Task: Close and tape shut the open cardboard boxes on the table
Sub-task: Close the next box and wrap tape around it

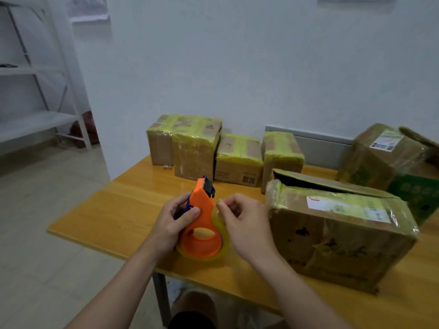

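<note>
Tape is risking splitting or sticking to itself — the right grip is pinching its end off the dispenser the left grip is clasping, the open box waiting just beside on the worktop.

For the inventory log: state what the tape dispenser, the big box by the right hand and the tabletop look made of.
Tape dispenser: orange moulded plastic, smooth, even colour.
Big box: brown cardboard, creased and stained, top under glossy yellowish tape.
Tabletop: wood or laminate, glossy, with grain lines.
</note>
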Tool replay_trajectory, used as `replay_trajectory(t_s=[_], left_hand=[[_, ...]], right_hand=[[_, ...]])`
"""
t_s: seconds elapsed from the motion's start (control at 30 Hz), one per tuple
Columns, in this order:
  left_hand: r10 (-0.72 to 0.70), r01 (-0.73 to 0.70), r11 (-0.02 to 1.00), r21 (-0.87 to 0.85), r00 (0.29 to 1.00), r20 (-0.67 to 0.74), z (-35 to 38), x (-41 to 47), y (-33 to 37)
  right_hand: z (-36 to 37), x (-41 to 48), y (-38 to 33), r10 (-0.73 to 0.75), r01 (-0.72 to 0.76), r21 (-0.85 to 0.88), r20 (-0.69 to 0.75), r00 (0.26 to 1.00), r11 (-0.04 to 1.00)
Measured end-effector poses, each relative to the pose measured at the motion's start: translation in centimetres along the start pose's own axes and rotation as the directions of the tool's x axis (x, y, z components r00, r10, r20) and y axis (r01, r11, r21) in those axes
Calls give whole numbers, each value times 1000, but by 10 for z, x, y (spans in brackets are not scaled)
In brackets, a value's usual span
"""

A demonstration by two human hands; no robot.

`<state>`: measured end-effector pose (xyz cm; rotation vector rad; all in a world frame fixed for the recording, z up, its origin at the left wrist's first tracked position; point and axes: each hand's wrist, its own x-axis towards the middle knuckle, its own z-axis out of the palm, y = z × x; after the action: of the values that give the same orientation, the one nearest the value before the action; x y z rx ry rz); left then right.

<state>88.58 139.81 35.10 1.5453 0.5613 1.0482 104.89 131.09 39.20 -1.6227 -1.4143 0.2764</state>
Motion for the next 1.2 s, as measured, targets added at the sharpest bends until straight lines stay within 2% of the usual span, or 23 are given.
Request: replay_trajectory(t_s=[0.07, 0.13, 0.27, 0.37, 0.53, 0.63, 0.7, 0.8, 0.9, 1.03, 1.1, 1.2], left_hand=[[15, -15, 1000, -20, 1000, 2, 2, 0, 0], [14, -14, 999, -44, 1000, -1, 5, 0, 2], [55, -55, 998, -1, 997, 45, 9, 0, 16], [69, -69, 998, 6, 997, 16, 4, 3, 26], [118, -124, 991, 52, 987, 106, 4, 9, 59], [200, -216, 971, 105, 969, 144, 9, 18, 86], [245, -282, 944, 174, 947, 206, 13, 25, 105], [241, -302, 914, 272, 941, 237, 18, 31, 129], [226, -296, 904, 308, 943, 243, 23, 34, 139], [234, -346, 846, 407, 925, 299, 42, 40, 148], [245, -365, 829, 423, 918, 311, 51, 43, 151], [247, -364, 824, 434, 921, 302, 60, 46, 159]], right_hand=[[-4, -1, 0, 134, -138, 164, 35, 990, 977], [-6, -3, -2, 203, -209, 261, 49, 978, 942], [-9, -6, -9, 268, -242, 391, -12, 963, 888], [-19, -6, -16, 349, -289, 554, -3, 937, 781], [-37, -5, -34, 285, -203, 570, -58, 957, 796], [-57, 0, -46, 263, -161, 623, -75, 962, 766], [-76, 7, -51, 280, -140, 679, -99, 955, 720], [-117, 17, -51, 322, -76, 795, -154, 934, 601], [-149, 17, -43, 368, -152, 811, -83, 926, 565], [-167, 16, -31, 450, -271, 856, 51, 891, 440], [-174, 15, -25, 405, -277, 800, 46, 913, 532], [-182, 8, -17, 285, -224, 581, -14, 958, 782]])
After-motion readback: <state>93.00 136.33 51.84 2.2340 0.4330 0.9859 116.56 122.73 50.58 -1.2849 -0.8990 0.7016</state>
